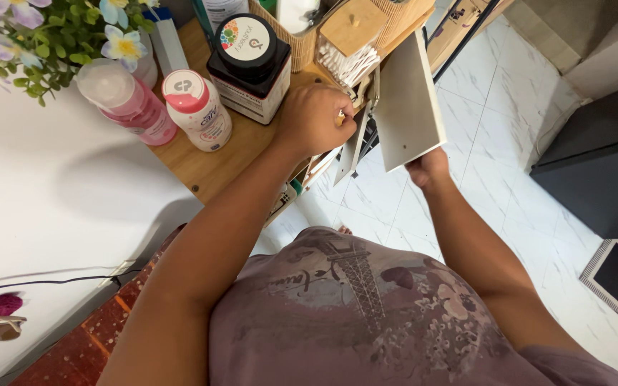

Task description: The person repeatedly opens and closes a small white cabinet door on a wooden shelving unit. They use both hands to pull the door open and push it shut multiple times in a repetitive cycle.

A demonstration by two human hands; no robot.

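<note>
— What is being held?

— A flat, pale grey rectangular board (409, 100), tilted, hanging off the edge of the wooden shelf top (209, 161) above the white marble-tiled floor (509, 143). The right hand (428, 168) grips its lower edge at about six o'clock, fingers curled around it, arm stretched straight forward.

— And the other hand?

— The left hand (314, 118), at nine o'clock from the board, is closed in a loose fist on the shelf edge, pinching something small and yellowish that I cannot make out. A thinner grey panel (352, 146) stands just beside it.

— Packages nearby?

— At ten o'clock of that hand, a black square jar with a round white lid label (249, 64). Further left, a white bottle with a pink cap (198, 107) and a pink bottle with a clear cap (126, 100). At twelve o'clock, a clear box of cotton swabs with a wooden lid (348, 46).
</note>
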